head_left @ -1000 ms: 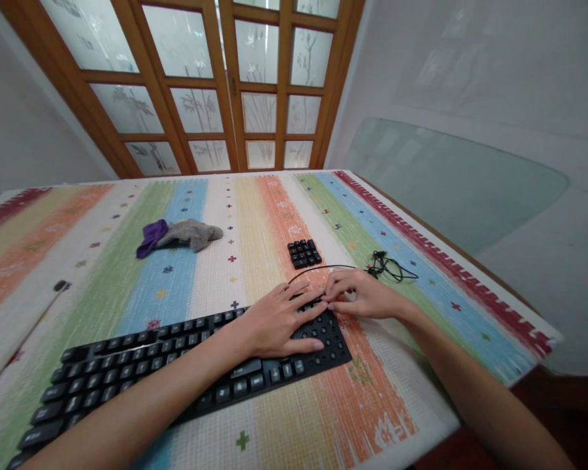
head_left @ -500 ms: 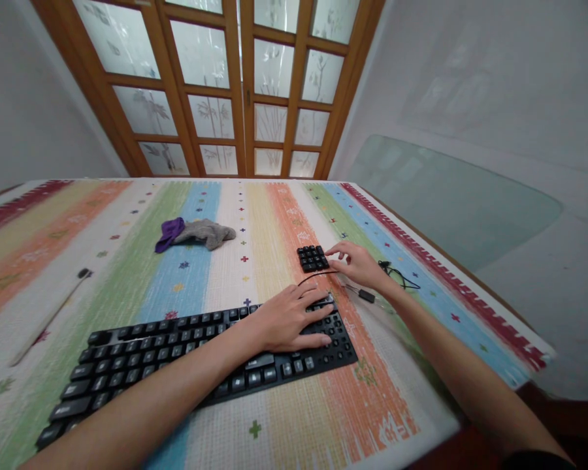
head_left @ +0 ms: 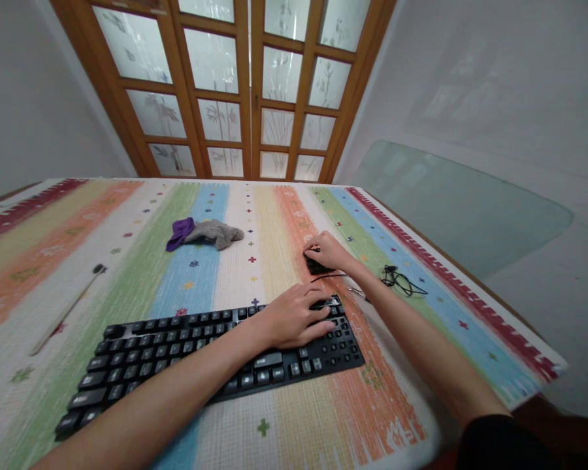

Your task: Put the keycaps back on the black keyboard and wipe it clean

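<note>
A black keyboard (head_left: 176,343) lies across the striped tablecloth (head_left: 284,418) in front of me. My left hand (head_left: 294,316) rests flat on its right part, fingers stretched over the keys. Beyond it, my right hand (head_left: 326,251) covers a small cluster of loose black keycaps (head_left: 314,266), fingers curled down onto them. Whether the fingers hold any cap is hidden. A thin black cable (head_left: 330,277) curves from the keyboard's far right corner past my right wrist.
A grey and purple cloth (head_left: 206,232) lies farther back on the blue stripe. A thin brush-like stick (head_left: 68,307) rests at the left. A coiled black cable (head_left: 399,281) sits right of my right arm, near the table's right edge (head_left: 470,287). Wooden glass doors stand behind.
My right hand moved away from the keyboard's corner to the far keycap cluster and closed down over it. My left hand stayed on the keyboard.
</note>
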`<state>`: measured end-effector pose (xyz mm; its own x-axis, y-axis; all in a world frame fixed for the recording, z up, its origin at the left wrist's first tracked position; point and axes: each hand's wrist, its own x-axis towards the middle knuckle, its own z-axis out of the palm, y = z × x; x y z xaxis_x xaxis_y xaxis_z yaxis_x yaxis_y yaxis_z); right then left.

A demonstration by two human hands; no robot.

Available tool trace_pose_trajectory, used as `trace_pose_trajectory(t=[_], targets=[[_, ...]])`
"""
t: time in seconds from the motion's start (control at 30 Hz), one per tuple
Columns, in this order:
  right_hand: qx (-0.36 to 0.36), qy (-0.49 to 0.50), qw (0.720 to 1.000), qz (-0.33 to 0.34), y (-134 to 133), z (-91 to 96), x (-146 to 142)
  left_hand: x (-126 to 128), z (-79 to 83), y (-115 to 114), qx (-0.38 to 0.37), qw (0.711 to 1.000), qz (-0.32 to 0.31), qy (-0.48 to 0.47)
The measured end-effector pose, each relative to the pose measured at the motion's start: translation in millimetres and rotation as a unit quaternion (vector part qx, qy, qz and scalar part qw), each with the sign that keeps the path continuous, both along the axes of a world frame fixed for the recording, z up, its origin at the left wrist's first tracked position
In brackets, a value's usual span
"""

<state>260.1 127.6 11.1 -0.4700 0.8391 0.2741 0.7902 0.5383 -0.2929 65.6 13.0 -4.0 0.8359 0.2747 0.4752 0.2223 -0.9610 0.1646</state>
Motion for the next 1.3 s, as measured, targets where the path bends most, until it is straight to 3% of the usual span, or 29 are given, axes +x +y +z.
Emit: trace_pose_trajectory(t=[0.4, 0.6, 0.73, 0.9, 1.03, 1.3], targets=[[-0.022, 0.030, 0.999, -0.033, 3, -3.7, -8, -3, 6.4, 2, -0.103, 0.989, 0.040, -0.098], [-0.014, 0.081, 0.995, -0.051, -9, 11.3, 0, -2, 6.1, 2, -0.111, 0.981, 0.079, -0.140], [-0.025, 0.172, 0.984, -0.027, -33, 23.8, 11, -2, 4.4, 1, -0.110, 0.975, 0.103, -0.160], [-0.093, 0.262, 0.960, 0.024, -82, 27.4, 20, -3, 3.3, 1, -0.130, 0.971, 0.112, -0.164], [-0.121, 0.275, 0.953, 0.048, -117, 20.2, 22, -5, 4.8, 0, -0.145, 0.970, 0.108, -0.162], [-0.077, 0.212, 0.966, 0.123, -153, 3.1, 12, -6, 6.8, 0, -0.184, 0.964, 0.130, -0.139]])
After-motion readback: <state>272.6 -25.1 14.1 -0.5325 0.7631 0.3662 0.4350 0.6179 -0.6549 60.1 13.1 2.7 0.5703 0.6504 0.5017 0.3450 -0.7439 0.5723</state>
